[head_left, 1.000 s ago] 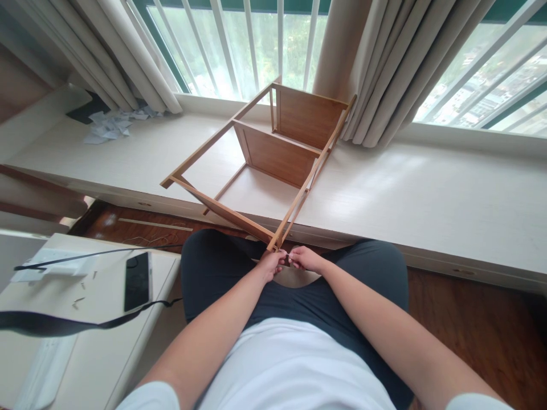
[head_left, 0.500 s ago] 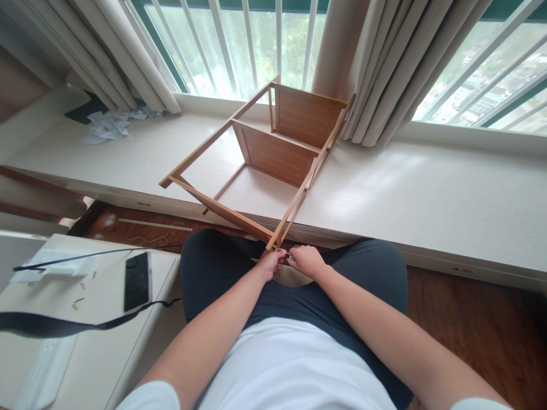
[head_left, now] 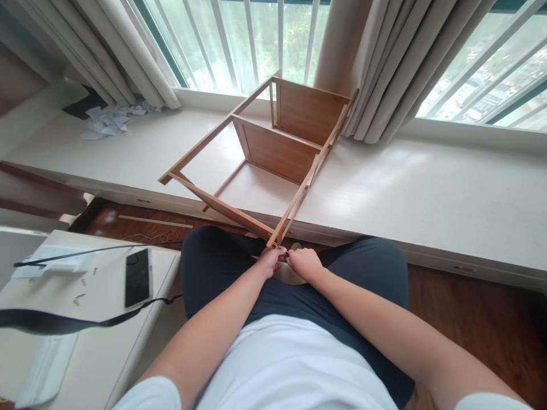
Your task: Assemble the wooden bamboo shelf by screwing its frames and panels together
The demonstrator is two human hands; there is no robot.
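Note:
A wooden shelf (head_left: 273,149) lies on its side across the white window ledge, its near corner reaching out over my lap. At that corner my left hand (head_left: 270,262) is closed, the fingers curled against the leg end. Close to its right, my right hand (head_left: 305,265) is closed on a small, dark metallic tool (head_left: 286,254) pointed at the same corner. Most of this tool is hidden by my fingers, so its exact kind does not show.
On the left, a cream table (head_left: 106,341) carries a phone (head_left: 138,277), several screws (head_left: 79,298) and a black strap (head_left: 81,324). Paper scraps (head_left: 105,122) lie at the ledge's far left. Curtains (head_left: 376,74) hang behind the shelf.
My right hand has moved slightly left, closer to my left hand, and less of the metallic tool shows. The shelf stays in place; the view has shifted a little.

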